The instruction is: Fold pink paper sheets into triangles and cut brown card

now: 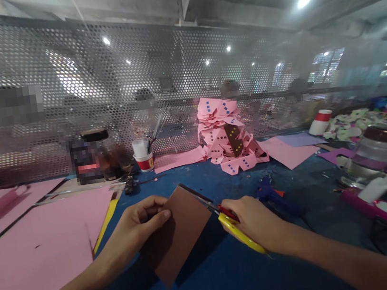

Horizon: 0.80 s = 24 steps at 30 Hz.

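Note:
A brown sheet of paper [183,237] is pinched along its left side by my left hand [150,220], thumb on top. It is held tilted above the blue table. My right hand [250,218] grips a pair of scissors [240,234] with yellow and red handles. The scissor blades meet the paper's upper right edge, where a narrow dark strip [196,192] lies along the cut side. How far the blades are apart is hard to make out. Beyond my hands stands a pile of folded pink paper pieces [214,137] with blue and dark square marks.
Pink sheets [44,262] cover the left, with a yellow sheet [106,224] beneath. A blue glue gun [276,198] lies right of my right hand. A paper cup [144,162], a glass jar [378,152] and a magenta device [379,210] stand around. Perforated metal panel [169,71] behind.

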Each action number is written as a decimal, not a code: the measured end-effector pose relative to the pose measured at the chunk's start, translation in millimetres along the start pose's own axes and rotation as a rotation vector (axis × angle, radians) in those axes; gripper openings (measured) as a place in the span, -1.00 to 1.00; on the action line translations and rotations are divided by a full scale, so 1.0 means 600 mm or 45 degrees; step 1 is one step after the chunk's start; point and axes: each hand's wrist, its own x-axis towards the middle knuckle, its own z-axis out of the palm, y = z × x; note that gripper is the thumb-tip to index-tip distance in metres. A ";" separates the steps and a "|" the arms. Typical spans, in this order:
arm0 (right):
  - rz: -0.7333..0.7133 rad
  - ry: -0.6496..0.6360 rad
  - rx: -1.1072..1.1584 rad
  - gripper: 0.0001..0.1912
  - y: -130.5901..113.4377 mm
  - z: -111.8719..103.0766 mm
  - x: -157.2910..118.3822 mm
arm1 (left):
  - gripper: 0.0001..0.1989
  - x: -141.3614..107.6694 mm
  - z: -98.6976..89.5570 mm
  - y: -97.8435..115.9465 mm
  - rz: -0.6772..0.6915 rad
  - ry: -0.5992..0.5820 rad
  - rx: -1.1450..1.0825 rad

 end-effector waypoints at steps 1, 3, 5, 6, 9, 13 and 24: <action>-0.001 0.005 0.002 -0.84 0.001 0.001 0.001 | -0.72 0.000 0.000 0.000 0.000 0.000 0.000; -0.002 0.015 -0.004 -0.84 0.003 0.003 0.002 | -0.72 0.001 0.000 0.001 0.000 -0.006 -0.001; -0.005 0.022 -0.018 -0.84 0.004 0.004 0.002 | -0.73 0.001 0.000 0.002 -0.001 -0.011 -0.008; -0.009 0.023 -0.024 -0.83 0.004 0.004 0.002 | -0.73 0.001 0.000 0.002 -0.001 -0.010 -0.014; -0.004 0.013 -0.028 -0.84 0.002 0.002 0.001 | -0.74 0.001 -0.001 0.001 -0.006 -0.017 -0.031; 0.003 0.026 0.010 -0.84 -0.001 -0.001 -0.001 | -0.73 0.001 -0.003 -0.002 0.000 -0.029 -0.028; 0.123 0.177 0.433 -0.74 -0.002 -0.010 0.007 | -0.55 0.026 -0.030 0.000 -0.044 0.113 0.245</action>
